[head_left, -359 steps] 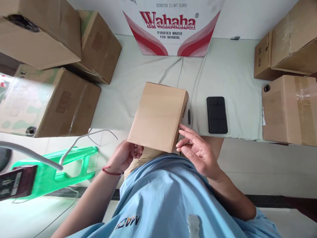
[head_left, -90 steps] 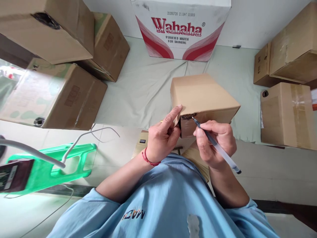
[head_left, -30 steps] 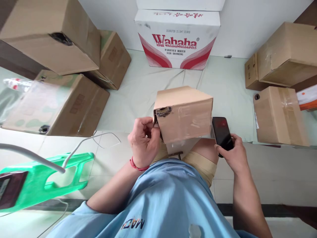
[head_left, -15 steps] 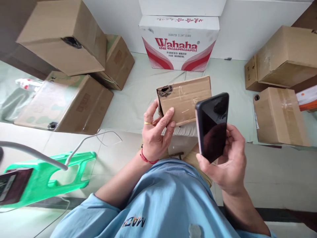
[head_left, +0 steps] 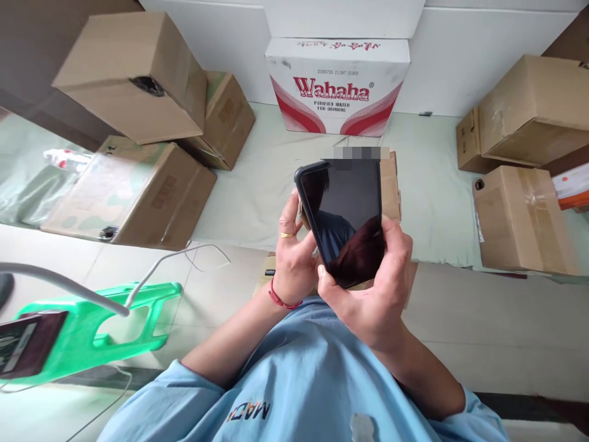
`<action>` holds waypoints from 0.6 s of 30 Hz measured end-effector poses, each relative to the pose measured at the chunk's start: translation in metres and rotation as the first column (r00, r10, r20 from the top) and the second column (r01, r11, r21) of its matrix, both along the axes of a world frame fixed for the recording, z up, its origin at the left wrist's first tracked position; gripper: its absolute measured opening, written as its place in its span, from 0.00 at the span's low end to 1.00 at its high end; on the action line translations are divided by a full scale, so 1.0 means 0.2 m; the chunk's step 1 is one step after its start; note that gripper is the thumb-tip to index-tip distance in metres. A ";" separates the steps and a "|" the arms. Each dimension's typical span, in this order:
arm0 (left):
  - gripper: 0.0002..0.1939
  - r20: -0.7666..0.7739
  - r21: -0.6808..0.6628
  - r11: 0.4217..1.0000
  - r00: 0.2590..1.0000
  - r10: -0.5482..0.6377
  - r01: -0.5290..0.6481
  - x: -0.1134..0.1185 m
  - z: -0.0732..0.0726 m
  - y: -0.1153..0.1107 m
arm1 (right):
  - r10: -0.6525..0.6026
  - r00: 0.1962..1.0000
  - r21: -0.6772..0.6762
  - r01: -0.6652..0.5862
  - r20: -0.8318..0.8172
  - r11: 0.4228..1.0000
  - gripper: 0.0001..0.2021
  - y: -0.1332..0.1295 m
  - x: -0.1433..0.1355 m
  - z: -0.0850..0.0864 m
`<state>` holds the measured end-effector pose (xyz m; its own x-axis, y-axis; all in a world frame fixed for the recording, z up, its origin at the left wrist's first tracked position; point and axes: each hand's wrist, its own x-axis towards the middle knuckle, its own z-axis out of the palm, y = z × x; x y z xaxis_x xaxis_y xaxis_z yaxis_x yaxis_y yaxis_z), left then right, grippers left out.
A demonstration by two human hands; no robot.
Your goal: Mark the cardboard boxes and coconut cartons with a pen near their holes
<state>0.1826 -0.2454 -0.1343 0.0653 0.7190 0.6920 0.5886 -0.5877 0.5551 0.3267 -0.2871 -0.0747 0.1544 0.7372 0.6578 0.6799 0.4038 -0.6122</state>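
Phone [head_left: 345, 215] glossy black glass; small box [head_left: 390, 187] matt brown cardboard; stool [head_left: 105, 325] shiny green plastic

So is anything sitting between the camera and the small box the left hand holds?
Yes. The phone, held in the right hand, is raised in front of the small cardboard box and covers most of it. The left hand grips the box's left side behind the phone.

Bright, even daylight fills the scene, with only soft, faint shadows under the cardboard boxes [head_left: 133, 77]. The dark phone screen [head_left: 345, 215] acts as a mirror, showing a dim reflection. A small pixelated patch sits just above it. Wide-angle distortion bends and stretches the edges; the green stool [head_left: 105, 325] at lower left is overexposed and slightly smeared.
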 end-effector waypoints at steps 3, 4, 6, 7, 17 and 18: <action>0.10 -0.106 0.181 0.982 0.992 0.075 -0.055 -0.01 0.03 0.01 | -0.007 1.000 -0.002 0.007 -0.004 1.000 0.43 -0.01 0.01 -0.01; 0.11 -0.153 0.220 0.974 0.984 0.090 -0.055 -0.01 0.04 0.01 | -0.006 1.000 -0.010 0.006 -0.014 1.000 0.43 -0.01 0.01 -0.02; 0.13 -0.228 0.243 0.969 0.969 0.096 -0.039 -0.01 0.05 0.02 | 0.002 0.999 -0.030 -0.003 -0.043 1.000 0.44 -0.01 0.01 -0.03; 0.13 -0.249 0.236 0.971 0.964 0.093 -0.033 -0.01 0.06 0.03 | 0.006 0.998 -0.035 -0.008 -0.055 0.999 0.44 -0.01 0.02 -0.03; 0.12 -0.218 0.197 0.980 0.973 0.079 -0.036 -0.01 0.07 0.02 | -0.005 1.000 0.022 0.005 -0.005 1.000 0.43 0.00 0.01 -0.01; 0.12 -0.214 0.194 0.981 0.974 0.068 -0.026 -0.01 0.06 0.02 | 0.001 1.000 0.017 -0.001 -0.013 1.000 0.43 0.00 0.01 -0.01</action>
<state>0.1799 -0.2414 -0.1216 0.1996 0.5824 0.7880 0.7126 -0.6383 0.2912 0.3290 -0.2870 -0.0769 0.1621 0.7261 0.6683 0.6717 0.4149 -0.6137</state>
